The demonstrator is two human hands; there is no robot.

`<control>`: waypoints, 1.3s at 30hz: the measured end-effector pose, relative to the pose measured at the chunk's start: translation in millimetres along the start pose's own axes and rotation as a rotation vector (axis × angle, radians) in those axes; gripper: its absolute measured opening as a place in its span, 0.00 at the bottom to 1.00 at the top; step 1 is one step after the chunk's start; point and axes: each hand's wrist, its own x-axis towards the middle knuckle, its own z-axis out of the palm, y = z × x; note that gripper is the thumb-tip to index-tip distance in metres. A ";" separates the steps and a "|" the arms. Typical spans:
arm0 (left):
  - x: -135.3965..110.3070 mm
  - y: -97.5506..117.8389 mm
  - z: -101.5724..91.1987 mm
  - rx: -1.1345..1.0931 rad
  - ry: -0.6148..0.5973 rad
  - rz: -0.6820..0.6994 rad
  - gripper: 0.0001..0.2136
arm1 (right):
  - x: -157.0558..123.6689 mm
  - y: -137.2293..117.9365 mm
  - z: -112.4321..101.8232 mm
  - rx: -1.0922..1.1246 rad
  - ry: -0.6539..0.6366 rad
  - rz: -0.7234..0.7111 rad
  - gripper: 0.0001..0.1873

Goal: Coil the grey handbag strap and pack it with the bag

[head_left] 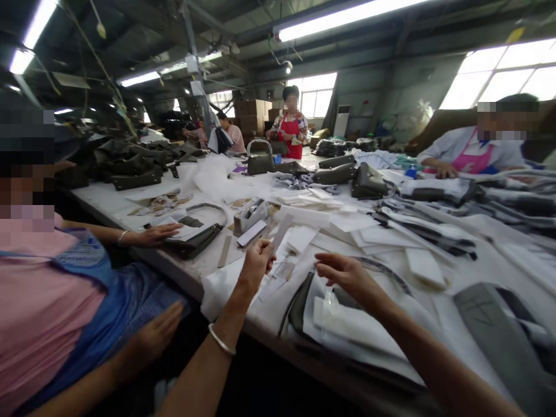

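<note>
My left hand (pixel 257 263), with a light bangle on its wrist, is closed on a thin pale grey strip (pixel 281 233) that points up and away. My right hand (pixel 343 273) hovers with fingers apart and nothing in them. Just below my right hand lies a dark handbag (pixel 299 310), with white sheets (pixel 354 327) and clear wrapping over it. Its curved handle (pixel 386 271) shows behind my right wrist. Loose white paper pieces (pixel 302 238) lie beyond my hands.
At left a co-worker's hand (pixel 161 233) rests by another dark bag (pixel 195 242). An open box (pixel 252 215) stands near my left hand. White foam sheets (pixel 423 267) and a grey panel (pixel 490 330) lie right. Other people work across the table.
</note>
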 end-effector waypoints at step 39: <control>-100.8 14.2 35.7 -0.830 -0.411 -0.280 0.23 | -27.9 -4.5 37.6 0.282 -0.081 0.017 0.20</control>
